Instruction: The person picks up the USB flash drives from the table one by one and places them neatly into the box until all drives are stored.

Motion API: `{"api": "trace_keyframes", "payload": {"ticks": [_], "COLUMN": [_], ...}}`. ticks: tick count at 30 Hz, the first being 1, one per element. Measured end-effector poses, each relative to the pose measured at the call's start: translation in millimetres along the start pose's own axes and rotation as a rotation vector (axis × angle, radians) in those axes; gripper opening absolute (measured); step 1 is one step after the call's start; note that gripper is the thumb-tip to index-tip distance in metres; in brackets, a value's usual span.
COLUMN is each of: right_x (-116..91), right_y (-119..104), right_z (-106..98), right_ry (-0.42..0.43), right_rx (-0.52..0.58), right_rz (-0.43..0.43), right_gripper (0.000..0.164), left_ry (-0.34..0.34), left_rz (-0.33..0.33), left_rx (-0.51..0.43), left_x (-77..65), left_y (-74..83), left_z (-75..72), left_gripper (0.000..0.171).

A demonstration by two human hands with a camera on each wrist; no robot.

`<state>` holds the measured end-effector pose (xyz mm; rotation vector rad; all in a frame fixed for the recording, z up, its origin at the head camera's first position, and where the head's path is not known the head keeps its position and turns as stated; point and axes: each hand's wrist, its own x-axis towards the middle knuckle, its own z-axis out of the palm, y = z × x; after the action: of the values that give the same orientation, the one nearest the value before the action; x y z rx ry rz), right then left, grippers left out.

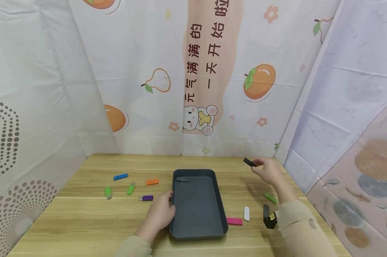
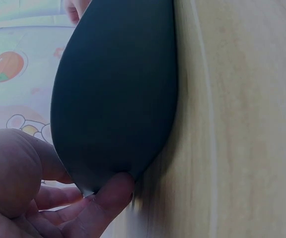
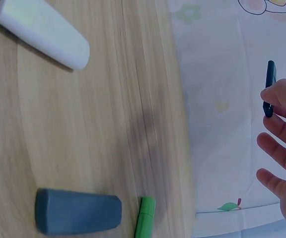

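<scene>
The right hand [image 1: 267,171] pinches a black USB stick [image 1: 249,162] between thumb and forefinger; its other fingers stand loosely spread, touching nothing. The stick is raised above the table [image 1: 68,221], well to the right of the tray [image 1: 198,236]. The left hand [image 1: 161,212] grips the tray's left rim, the thumb and curled fingers holding the edge from both sides.

The dark grey tray lies flat on the wood, its long sides running front to back. Inside, near the back left corner, lies one dark stick [image 1: 182,179]; the rest of the tray floor is bare. Its back rim stands a little short of the table's back edge, where the patterned curtain [image 1: 142,117] rises. A broad stretch of wood separates the tray's right wall from the raised hand.

Left of the tray lie a blue stick [image 1: 120,176], two green sticks [image 1: 130,188], an orange stick [image 1: 152,182] and a purple stick [image 1: 147,198], all apart from one another. On the right, a pink stick [image 1: 234,221] lies right against the tray's wall, with a white stick [image 1: 246,213] just beyond it. Farther right are a grey stick [image 1: 266,210] and another green stick [image 1: 270,198], below the raised forearm.
</scene>
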<state>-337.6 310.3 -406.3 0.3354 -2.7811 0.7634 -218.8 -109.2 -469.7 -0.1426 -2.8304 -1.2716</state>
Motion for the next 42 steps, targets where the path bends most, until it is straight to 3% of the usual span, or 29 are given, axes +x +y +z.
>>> {"api": "trace_keyframes", "payload": {"ticks": [13,24,42], "right_x": [9,18,36], "right_y": [-11,-27,-63], "right_z": [5,12,23], "right_ry": [-0.014,0.008,-0.031], "right_rx": [-0.009,-0.012,0.050], "right_rz": [-0.006,-0.060,-0.105], "right_gripper": [0.032,0.026,0.030], "left_ry": [-0.010,-0.010,-0.012], "left_rz": [-0.021,-0.022,-0.025], "left_rx": [-0.001,-0.003,-0.005], "left_x": [-0.2,0.0,-0.5], "left_y": [1.5,1.0,1.2], "left_z": [-1.2,-1.0,-1.1], "left_gripper": [0.050,0.050,0.050]}}
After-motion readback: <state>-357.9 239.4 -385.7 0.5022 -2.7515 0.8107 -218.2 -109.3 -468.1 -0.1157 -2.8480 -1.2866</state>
